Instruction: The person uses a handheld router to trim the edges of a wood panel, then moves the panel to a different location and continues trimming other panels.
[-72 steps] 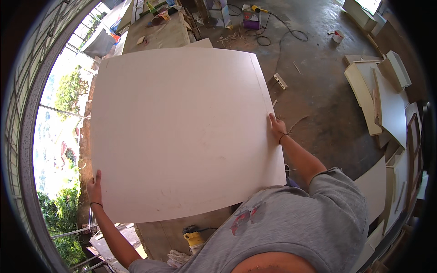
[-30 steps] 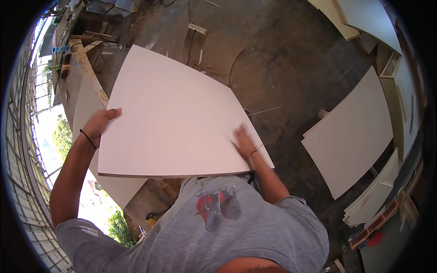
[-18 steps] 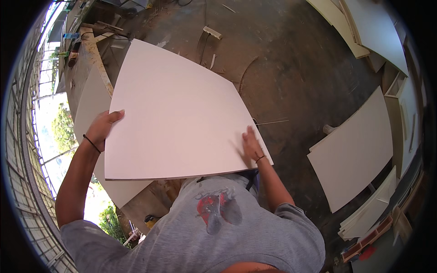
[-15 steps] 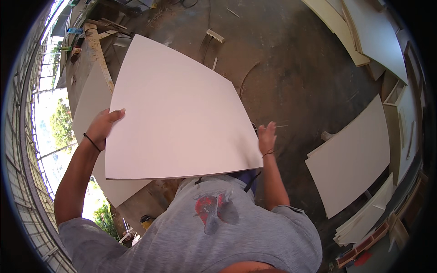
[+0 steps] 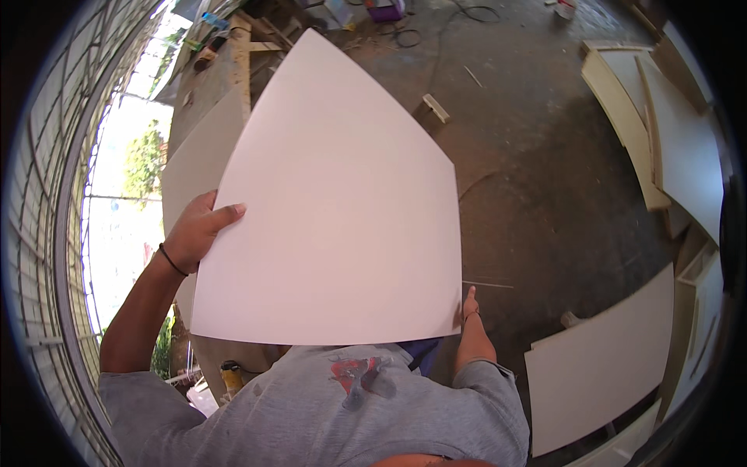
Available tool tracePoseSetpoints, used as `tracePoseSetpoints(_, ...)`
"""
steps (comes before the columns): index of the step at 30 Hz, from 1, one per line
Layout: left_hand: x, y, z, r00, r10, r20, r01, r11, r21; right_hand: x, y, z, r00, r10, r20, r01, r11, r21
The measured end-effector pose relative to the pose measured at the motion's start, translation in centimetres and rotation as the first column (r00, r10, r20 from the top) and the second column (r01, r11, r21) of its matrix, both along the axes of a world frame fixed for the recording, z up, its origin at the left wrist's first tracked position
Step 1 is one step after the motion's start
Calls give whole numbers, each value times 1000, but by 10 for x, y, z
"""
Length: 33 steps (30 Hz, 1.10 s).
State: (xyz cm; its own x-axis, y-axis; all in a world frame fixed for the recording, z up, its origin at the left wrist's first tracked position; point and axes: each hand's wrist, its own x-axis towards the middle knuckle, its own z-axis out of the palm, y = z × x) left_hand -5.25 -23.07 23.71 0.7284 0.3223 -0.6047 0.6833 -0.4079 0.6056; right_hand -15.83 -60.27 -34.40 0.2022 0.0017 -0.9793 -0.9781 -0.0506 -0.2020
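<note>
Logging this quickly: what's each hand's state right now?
Left hand: holding the panel by its left edge.
Right hand: at panel's right edge; grip cannot be told.

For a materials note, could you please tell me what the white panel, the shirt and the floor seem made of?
White panel: perhaps wood-based board with a satin coating, given its smooth, even look; core not visible.
Shirt: likely cotton knit, matte, judging by soft creases and flecked grey.
Floor: probably bare concrete, dull, from its patchy staining.

1. The right hand has left the face of the white panel and sits by its right edge, thumb up.
2. The panel's far corner stands higher in view.
3. A small bucket reappears at the top.
</note>
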Motion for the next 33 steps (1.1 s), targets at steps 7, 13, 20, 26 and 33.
tracePoseSetpoints(7, -35, 9, 29, 985, -28, 172, 17, 998, 62, 42, 23, 22, 935, -340, 104, 356, 886, -298)
tracePoseSetpoints(13, -83, 80, 22, 871, -166, 462, 117, 984, 133, 120, -21, 78, 658, -592, 465, 693, 718, -66)
tracePoseSetpoints(20, -88, 159, -26, 673, 144, 725, -128, 989, -78, 171, -83, 187, 242, -593, 768, 777, 593, 213)
tracePoseSetpoints(26, 7, 132, -161, 463, 245, 852, -341, 936, -84, 130, -203, 289, 138, -470, 872, 834, 530, 154)
tracePoseSetpoints(33, 57, 39, -209, 491, 276, 826, -228, 956, -183, 61, -252, 310, 237, -391, 889, 934, 345, -98)
